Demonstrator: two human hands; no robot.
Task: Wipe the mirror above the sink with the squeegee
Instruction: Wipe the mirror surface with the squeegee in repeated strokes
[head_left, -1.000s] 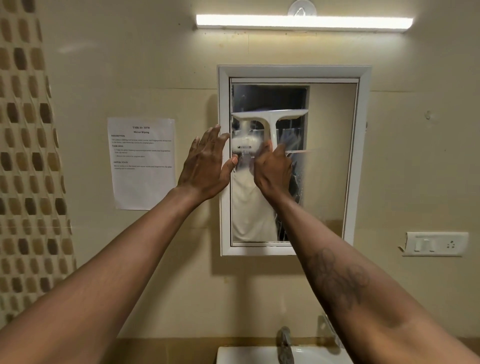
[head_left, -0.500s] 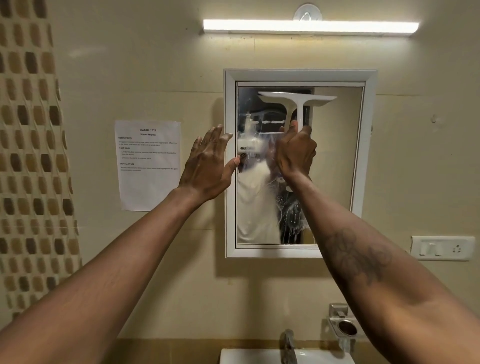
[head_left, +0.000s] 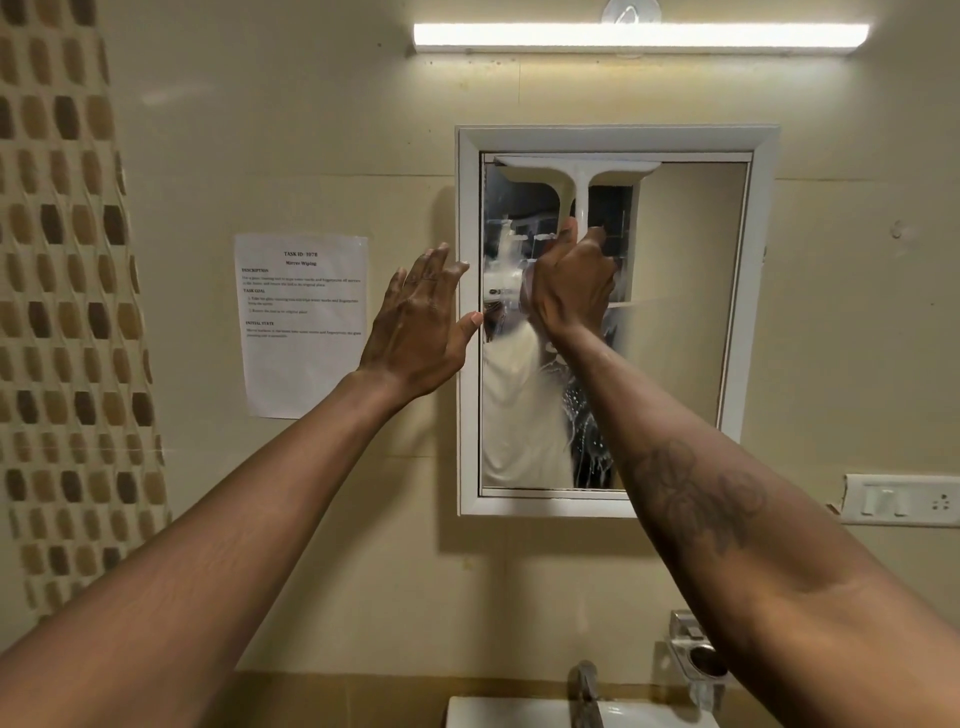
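Note:
A white-framed mirror (head_left: 685, 322) hangs on the beige wall above the sink (head_left: 524, 714). My right hand (head_left: 571, 286) grips the handle of a white T-shaped squeegee (head_left: 576, 174), whose blade lies across the top left of the glass, just under the frame's upper edge. Streaks and water drops show on the lower middle of the mirror. My left hand (head_left: 421, 322) is flat with straight fingers, resting against the mirror frame's left side, the thumb at the frame's inner edge.
A printed task sheet (head_left: 301, 325) is taped to the wall left of the mirror. A tube light (head_left: 639, 36) runs above. A switch plate (head_left: 901, 501) sits at right. A tap (head_left: 587, 691) and a metal holder (head_left: 698, 657) are below.
My right hand has lifted the squeegee from the mirror's middle to its top edge, first to the right and then back to the left. My left hand has stayed on the frame.

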